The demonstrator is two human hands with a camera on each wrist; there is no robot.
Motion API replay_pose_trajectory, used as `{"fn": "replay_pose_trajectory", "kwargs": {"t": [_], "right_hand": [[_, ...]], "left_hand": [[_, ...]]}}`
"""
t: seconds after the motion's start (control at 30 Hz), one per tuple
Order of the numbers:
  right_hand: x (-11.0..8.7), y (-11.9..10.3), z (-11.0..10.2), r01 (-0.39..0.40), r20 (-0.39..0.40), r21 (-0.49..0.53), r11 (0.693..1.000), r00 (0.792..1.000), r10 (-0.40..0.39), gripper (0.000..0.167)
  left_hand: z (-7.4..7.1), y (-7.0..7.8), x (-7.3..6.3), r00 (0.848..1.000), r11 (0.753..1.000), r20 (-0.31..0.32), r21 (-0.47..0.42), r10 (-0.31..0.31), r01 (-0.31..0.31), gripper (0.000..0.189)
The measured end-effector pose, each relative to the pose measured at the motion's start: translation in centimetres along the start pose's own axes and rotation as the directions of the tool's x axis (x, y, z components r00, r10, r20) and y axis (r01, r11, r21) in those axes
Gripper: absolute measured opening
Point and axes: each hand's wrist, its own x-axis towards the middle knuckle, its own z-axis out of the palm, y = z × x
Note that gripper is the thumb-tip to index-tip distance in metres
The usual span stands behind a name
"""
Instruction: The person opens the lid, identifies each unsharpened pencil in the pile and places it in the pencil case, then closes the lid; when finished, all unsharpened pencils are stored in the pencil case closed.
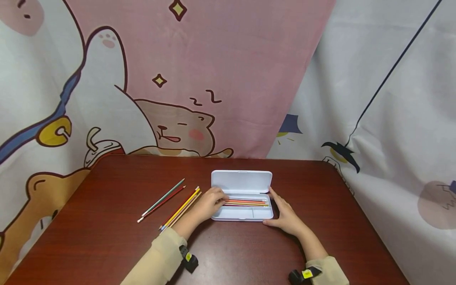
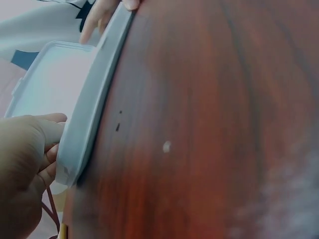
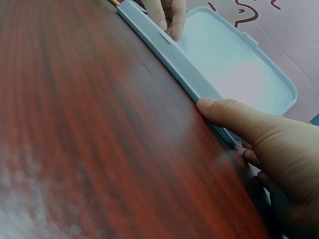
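Lower centre, the part-filled case [image 1: 231, 214] is gripped by the right hand [image 1: 287, 217]; lower left, pencils [image 1: 181, 208] are left out; left hand [image 1: 209, 204]: grip unclear.

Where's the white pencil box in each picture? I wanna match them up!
Head view: the white pencil box is low down, a little right of the middle, with its lid open.
Left wrist view: the white pencil box is at the upper left, its long side slanting.
Right wrist view: the white pencil box runs from the top down toward the right.
Shared landmark: the brown table under it.
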Motion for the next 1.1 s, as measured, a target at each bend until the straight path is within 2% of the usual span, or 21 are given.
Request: {"fn": "replay_pose_trajectory", "kwargs": {"t": [0.17, 0.37, 0.6, 0.87, 1.1], "right_hand": [[0.0, -0.1, -0.1, -0.016, 0.01, 0.011, 1.0, 1.0, 0.016, 0.115], [0.0, -0.2, -0.1, -0.009, 0.012, 0.002, 1.0, 1.0, 0.009, 0.115], [0.0, -0.3, 0.0, 0.002, 0.0, 0.002, 1.0, 1.0, -0.002, 0.115], [-0.1, -0.2, 0.0, -0.038, 0.02, 0.015, 0.999, 0.999, 0.037, 0.115], [0.0, -0.2, -0.1, -0.034, 0.02, 0.015, 0.999, 0.999, 0.033, 0.115]], "left_hand": [[-0.8, 0.3, -0.8, 0.997, 0.999, -0.064, -0.037, -0.035, 0.033, 0.014], [-1.9, 0.6, -2.4, 0.989, 0.996, -0.144, -0.092, -0.031, 0.018, 0.018], [-3.1, 0.6, -4.3, 0.977, 0.985, -0.194, -0.161, -0.088, 0.056, 0.024], [-4.5, 0.1, -6.6, 0.965, 0.995, -0.252, -0.086, -0.072, 0.052, 0.027], [-5.5, -0.9, -8.7, 0.956, 0.996, -0.278, -0.025, -0.092, 0.089, 0.031]]}}
